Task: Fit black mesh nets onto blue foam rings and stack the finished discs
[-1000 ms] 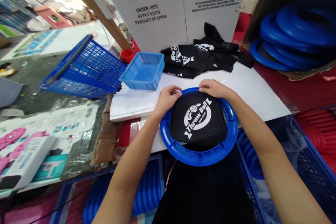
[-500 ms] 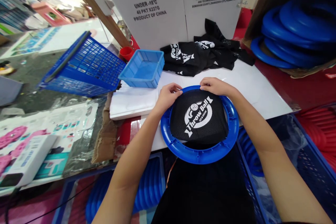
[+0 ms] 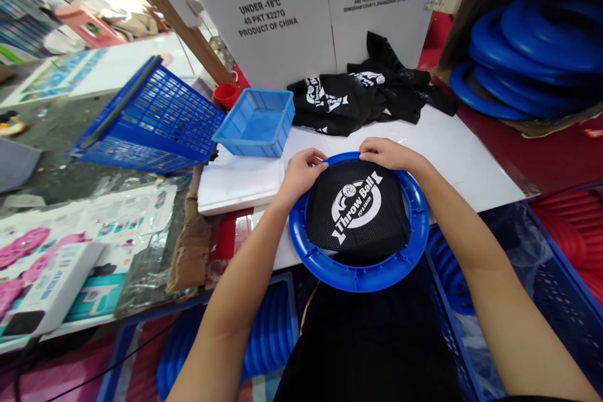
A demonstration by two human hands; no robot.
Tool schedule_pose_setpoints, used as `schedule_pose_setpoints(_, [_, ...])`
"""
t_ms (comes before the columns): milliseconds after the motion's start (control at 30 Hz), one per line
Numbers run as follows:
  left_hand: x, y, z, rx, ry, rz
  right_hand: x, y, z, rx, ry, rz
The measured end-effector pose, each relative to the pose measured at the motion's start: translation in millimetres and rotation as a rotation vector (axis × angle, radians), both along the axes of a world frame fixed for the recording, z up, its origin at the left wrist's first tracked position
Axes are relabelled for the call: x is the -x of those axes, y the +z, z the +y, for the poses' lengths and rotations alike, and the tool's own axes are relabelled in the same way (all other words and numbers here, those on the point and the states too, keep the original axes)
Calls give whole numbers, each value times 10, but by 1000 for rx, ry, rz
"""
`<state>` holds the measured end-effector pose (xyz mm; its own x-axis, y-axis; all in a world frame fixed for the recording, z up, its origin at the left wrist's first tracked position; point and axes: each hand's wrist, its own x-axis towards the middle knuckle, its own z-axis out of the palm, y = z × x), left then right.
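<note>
A blue plastic ring [image 3: 362, 279] rests at the table's near edge, tilted toward me. Across its opening lies a black mesh cloth [image 3: 325, 226] printed in white with "Throw Ball". My left hand [image 3: 305, 169] pinches the cloth's upper left edge against the ring's far rim. At the upper right of that rim, my right hand [image 3: 381, 152] is also closed, fingertips pressing cloth and ring together. Near the bottom and at the sides, a gap shows between cloth and ring. What sits under the fingertips is hidden.
Behind the ring lie several black printed cloths [image 3: 358, 97] against a white carton [image 3: 282, 44]. A light blue bin [image 3: 257, 122] and a blue basket [image 3: 155, 119] stand left. Blue rings [image 3: 532, 63] are stacked at right. Crates with rings sit below the table.
Hardly anything differs. Both hands keep their grip on the far rim, and the ring's near side has risen very slightly.
</note>
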<state>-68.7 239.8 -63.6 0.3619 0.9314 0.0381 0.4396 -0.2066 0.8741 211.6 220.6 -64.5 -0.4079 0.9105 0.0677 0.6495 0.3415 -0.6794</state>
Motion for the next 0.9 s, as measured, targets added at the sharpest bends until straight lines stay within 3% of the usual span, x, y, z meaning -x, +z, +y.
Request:
schedule_pose_setpoints(267, [-43,47,-35,-154,-20,119,9,-10,9,-15,-11,0])
schedule_pose_setpoints(467, [-166,82,-31,-342,-221,302,96,32,-20,-60,-49,31])
schedule_pose_setpoints(533, [-194,75,-27,-388,-251,360,150,38,-24,-104,0,53])
schedule_pose_setpoints(667, [-202,80,-25,-357,-230,294,231,23,-19,-173,118,13])
schedule_pose_setpoints(900, [-214,102,12,-268,-192,199,265,-20,-14,-202,92,28])
